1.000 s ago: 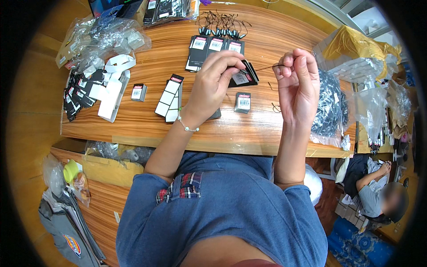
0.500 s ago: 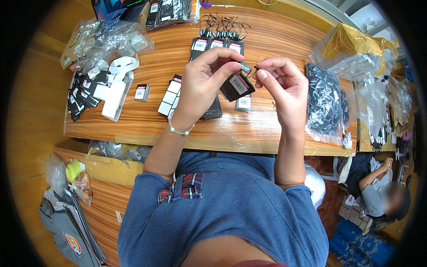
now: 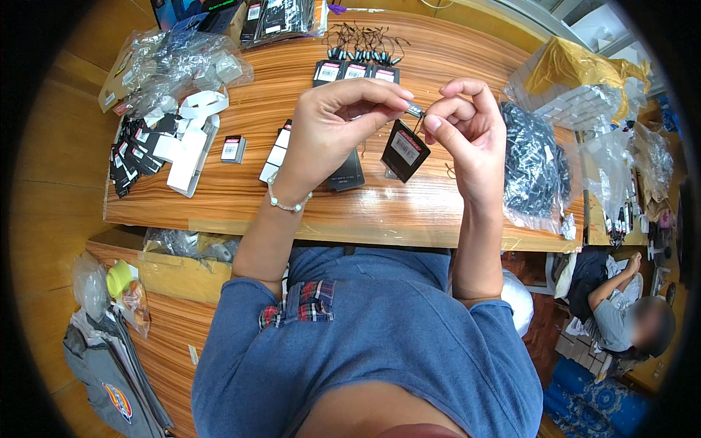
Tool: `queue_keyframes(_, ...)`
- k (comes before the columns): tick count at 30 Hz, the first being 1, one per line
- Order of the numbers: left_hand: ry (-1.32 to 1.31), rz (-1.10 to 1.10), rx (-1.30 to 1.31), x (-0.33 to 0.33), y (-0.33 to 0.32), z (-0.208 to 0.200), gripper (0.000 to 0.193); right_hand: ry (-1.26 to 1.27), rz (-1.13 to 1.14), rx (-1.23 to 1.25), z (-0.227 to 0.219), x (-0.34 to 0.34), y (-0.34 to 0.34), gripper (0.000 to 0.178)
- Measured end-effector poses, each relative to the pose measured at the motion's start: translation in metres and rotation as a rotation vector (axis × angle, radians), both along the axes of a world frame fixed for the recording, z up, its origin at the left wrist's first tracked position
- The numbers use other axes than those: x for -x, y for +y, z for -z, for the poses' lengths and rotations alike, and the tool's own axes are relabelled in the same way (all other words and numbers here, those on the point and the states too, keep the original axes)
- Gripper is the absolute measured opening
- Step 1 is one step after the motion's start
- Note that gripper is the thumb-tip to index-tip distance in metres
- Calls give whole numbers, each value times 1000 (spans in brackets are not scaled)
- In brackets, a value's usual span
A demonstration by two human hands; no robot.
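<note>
A black hang tag (image 3: 404,153) with a white barcode sticker dangles between my hands, over the table. My left hand (image 3: 343,120), with a beaded bracelet at the wrist, pinches the small seal tab (image 3: 414,110) of the tag's string. Close beside it, my right hand (image 3: 464,131) is closed in a pinch at the thin black string (image 3: 418,125). Beyond my hands lie stacks of black tags (image 3: 356,71) with the looped strings (image 3: 365,44) fanned out behind them. A dark stack (image 3: 347,175) sits partly under my left hand.
Loose tags (image 3: 135,157) and white card strips (image 3: 191,153) lie at left, near a small tag stack (image 3: 233,149). A clear bag of black strings (image 3: 531,164) lies at right, before a plastic-wrapped stack of boxes (image 3: 577,80). Another person (image 3: 617,321) sits at far right.
The hang tag has swung lower and to the right and now hangs freely from its string. My left hand has shifted right, closer to the right hand.
</note>
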State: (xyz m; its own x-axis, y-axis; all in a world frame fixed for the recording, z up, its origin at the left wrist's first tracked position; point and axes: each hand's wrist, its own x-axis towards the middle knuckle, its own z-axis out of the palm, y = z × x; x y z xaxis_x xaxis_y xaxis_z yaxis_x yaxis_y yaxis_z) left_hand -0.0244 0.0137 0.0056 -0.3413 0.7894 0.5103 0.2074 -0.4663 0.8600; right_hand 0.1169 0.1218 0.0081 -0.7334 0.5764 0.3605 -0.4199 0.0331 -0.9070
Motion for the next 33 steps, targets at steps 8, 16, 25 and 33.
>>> queue_keyframes(8, 21, 33, -1, 1, 1, -2, 20, -14, -52, 16, 2, 0, 5, 29)
queue_keyframes(16, -6, 155, 79, 13, 6, -1, 21, 18, -224, 185, 17, 4, 11, 25)
queue_keyframes(25, -41, 227, 102, 19, 7, 2, 14, 32, -243, 250, 27, 11, 5, 20)
queue_keyframes(33, 395, -139, -20, 29, 32, 17, 23, -166, -228, 144, 17, 24, 23, 21)
